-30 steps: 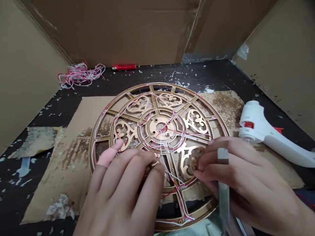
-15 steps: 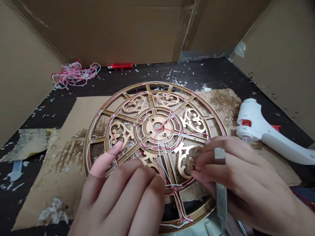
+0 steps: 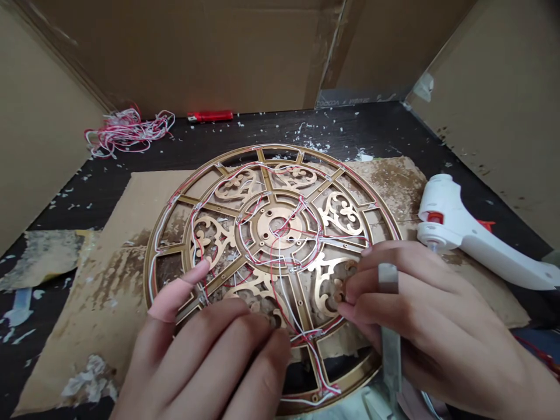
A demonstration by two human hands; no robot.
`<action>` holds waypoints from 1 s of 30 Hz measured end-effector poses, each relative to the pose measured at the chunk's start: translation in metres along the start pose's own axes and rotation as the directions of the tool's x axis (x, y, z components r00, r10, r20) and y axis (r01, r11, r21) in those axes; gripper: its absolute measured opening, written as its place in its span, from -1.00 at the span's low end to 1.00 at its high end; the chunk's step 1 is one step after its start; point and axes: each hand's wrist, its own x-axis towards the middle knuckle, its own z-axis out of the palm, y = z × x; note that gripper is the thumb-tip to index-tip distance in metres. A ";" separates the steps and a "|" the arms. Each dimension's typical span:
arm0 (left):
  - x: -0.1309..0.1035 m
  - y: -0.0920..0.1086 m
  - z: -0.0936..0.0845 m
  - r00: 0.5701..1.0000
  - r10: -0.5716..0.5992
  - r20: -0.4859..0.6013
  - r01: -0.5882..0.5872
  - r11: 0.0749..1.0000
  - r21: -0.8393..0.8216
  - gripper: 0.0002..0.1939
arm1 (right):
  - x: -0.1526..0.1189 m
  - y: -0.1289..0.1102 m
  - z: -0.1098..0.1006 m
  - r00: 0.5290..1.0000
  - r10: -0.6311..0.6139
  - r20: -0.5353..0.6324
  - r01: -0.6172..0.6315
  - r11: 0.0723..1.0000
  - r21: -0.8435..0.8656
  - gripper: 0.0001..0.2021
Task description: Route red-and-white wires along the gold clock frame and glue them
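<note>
A round gold openwork frame (image 3: 300, 303) with spokes and scroll ornaments lies in front of me, with red and white wires (image 3: 280, 280) running along its rings and spokes. My left hand (image 3: 210, 361) is over its lower left part. One finger, wearing a pink cover (image 3: 168, 300), stretches out onto the frame; the others are curled, and what they hold is hidden. At the frame's lower right, my right hand (image 3: 411, 303) is closed with its fingertips at the rim. A flat grey metal tool (image 3: 391, 367) passes through its fingers; its working end is hidden.
A white glue gun (image 3: 476, 233) lies at right on stained cardboard (image 3: 144, 192). Tangled red and white wire (image 3: 131, 131) and a red lighter (image 3: 210, 116) lie at the back. Cardboard walls (image 3: 196, 52) enclose the dark table (image 3: 271, 125), which is scattered with white scraps.
My left hand has shifted slightly left and down, uncovering more of the lower scroll ornament. My right hand keeps nearly the same place on the frame. The whole view has slid a little.
</note>
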 end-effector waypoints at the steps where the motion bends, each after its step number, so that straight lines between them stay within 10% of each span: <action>1: 0.000 0.000 -0.001 1.000 -0.010 0.004 0.010 1.000 -0.009 -0.83 | 0.000 0.000 0.000 1.000 0.003 0.009 -0.003 1.000 0.015 -0.88; 13: 0.001 0.001 -0.001 0.998 -0.006 -0.062 0.008 1.000 0.028 -0.81 | 0.007 0.004 0.000 1.000 0.027 -0.013 -0.025 0.988 0.151 -0.76; 21: 0.004 -0.011 -0.007 0.971 0.230 -0.060 -0.215 0.958 0.188 -0.75 | 0.008 0.000 -0.006 0.997 0.054 -0.048 -0.045 0.985 0.168 -0.78; 30: 0.004 0.006 -0.001 0.992 0.079 -0.099 -0.074 0.996 0.053 -0.88 | 0.018 -0.015 -0.004 0.986 0.163 0.045 -0.169 0.960 0.224 -0.77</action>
